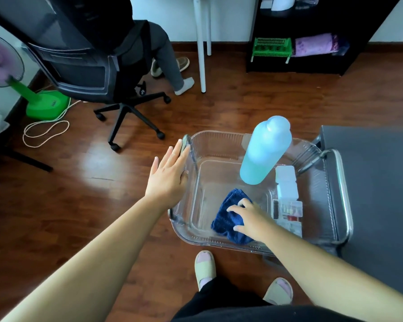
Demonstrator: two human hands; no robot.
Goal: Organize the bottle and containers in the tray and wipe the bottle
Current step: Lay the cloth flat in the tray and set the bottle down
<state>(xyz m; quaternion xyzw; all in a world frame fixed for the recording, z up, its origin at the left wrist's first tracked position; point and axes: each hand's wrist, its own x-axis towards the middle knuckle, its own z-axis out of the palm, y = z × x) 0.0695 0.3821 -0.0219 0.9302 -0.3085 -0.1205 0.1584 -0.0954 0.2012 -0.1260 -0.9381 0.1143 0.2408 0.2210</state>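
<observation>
A clear plastic tray (pixel 219 137) with metal handles stands in front of me. A tall light-blue bottle (pixel 264 152) stands upright in its far right part. Along the right wall lie white containers (pixel 286 182) and a clear box of small items (pixel 289 212). A dark blue cloth (pixel 226 217) lies on the tray floor, and my right hand (pixel 249 219) rests on it with fingers spread over the fabric. My left hand (pixel 168 175) is open and flat against the outside of the tray's left wall, fingertips near the left handle.
A dark table (pixel 377 182) adjoins the tray on the right. A black office chair (pixel 98 73) with a seated person's legs stands at the back left, beside a green fan (pixel 42 103) and its cable. A black shelf (pixel 312 43) stands at the back right. My slippered feet (pixel 205 266) are below the tray.
</observation>
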